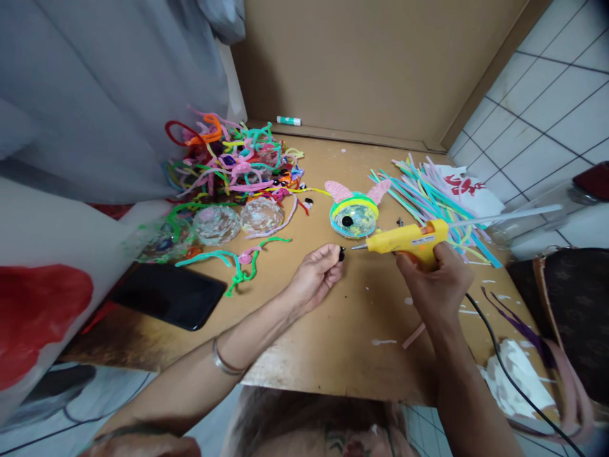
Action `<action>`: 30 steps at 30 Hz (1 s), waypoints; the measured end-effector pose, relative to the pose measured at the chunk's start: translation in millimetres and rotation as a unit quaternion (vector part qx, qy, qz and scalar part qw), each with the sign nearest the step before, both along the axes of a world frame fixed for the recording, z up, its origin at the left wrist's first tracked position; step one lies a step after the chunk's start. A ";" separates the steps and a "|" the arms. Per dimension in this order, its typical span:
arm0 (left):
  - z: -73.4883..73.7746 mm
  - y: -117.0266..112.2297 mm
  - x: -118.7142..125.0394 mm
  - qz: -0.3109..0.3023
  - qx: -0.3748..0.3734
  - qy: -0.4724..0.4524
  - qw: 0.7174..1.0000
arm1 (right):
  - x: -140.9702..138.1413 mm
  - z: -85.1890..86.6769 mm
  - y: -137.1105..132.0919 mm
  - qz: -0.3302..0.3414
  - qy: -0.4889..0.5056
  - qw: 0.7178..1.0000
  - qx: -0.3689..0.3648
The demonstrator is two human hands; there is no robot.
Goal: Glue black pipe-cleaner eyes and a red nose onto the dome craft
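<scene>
My left hand (318, 277) pinches a small black button-like eye (341, 254) between thumb and fingertips. My right hand (435, 279) is wrapped round the grip of a yellow hot glue gun (404, 241), with a clear glue stick (509, 217) jutting from its back. The gun's metal nozzle points left, close to the black piece; whether they touch I cannot tell. Just beyond stands a round clear craft figure (364, 221) with a green and yellow pipe-cleaner band, pink ears and one black eye.
Tangled pipe-cleaner pieces (238, 158) pile up at the back left, near clear plastic domes (261, 217). A black phone (169, 295) lies at left. Loose pipe cleaners (428, 197) spread at back right. The gun's black cord (495, 343) runs past a brown bag (566, 311).
</scene>
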State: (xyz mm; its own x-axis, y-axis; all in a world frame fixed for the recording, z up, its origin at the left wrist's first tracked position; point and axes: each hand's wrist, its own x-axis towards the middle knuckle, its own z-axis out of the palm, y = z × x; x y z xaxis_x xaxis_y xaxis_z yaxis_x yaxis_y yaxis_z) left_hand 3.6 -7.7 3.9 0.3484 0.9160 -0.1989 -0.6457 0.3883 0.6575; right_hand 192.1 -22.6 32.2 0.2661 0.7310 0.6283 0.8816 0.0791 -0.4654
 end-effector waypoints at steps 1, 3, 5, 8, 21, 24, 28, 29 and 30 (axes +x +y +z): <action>0.1 0.2 -0.2 0.001 0.002 0.002 1.000 | 3.0 0.8 0.9 -0.010 0.006 1.000 -0.021; 0.1 0.6 -0.4 0.006 0.002 0.008 1.000 | 10.8 2.1 2.1 -0.024 0.007 0.997 -0.075; -0.1 0.8 -0.5 0.016 -0.002 0.017 1.000 | 19.5 2.1 1.2 -0.040 -0.001 0.991 -0.126; 0.0 0.6 0.2 0.038 -0.003 0.029 0.999 | 31.4 -3.9 -6.2 -0.075 -0.015 0.980 -0.183; 0.8 -4.1 5.8 0.079 0.055 0.076 0.992 | 37.6 -15.8 -50.1 -0.091 -0.213 0.957 -0.177; -1.3 -4.0 6.7 0.097 0.066 0.097 0.988 | 4.4 6.0 -43.5 0.111 -0.033 0.985 -0.128; -4.4 -1.6 6.8 0.110 0.070 0.115 0.985 | -40.0 13.6 -14.5 0.238 0.135 0.949 -0.154; -5.4 -0.9 6.7 0.112 0.073 0.121 0.984 | -47.3 11.1 -7.3 0.237 0.162 0.944 -0.163; -6.5 -0.2 6.5 0.114 0.075 0.126 0.983 | -52.9 7.4 -1.4 0.236 0.187 0.939 -0.169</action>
State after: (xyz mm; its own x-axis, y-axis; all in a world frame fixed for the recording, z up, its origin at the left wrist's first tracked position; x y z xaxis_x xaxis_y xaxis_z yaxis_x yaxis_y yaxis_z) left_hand 10.1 -8.0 -2.6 0.0870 0.9903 -0.1086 -0.5141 0.1380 0.8465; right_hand 139.2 -24.0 39.6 0.0188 0.9636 0.2666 0.5557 0.2117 -0.8040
